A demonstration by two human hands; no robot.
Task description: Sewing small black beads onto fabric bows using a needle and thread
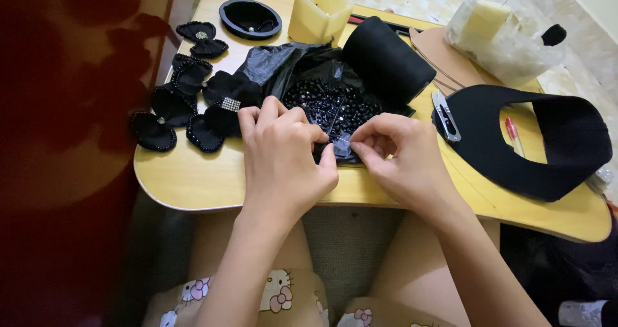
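Left hand (pixel 283 156), right hand (pixel 393 153) curled, both pinching small clear bag (pixel 339 143) beside beads (pixel 331 105).

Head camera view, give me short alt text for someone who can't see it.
Two hands, left and right, pinch a small clear packet at the near edge of a pile of black beads on black plastic, on a small wooden table. Black fabric bows lie left, a black visor and snips right.
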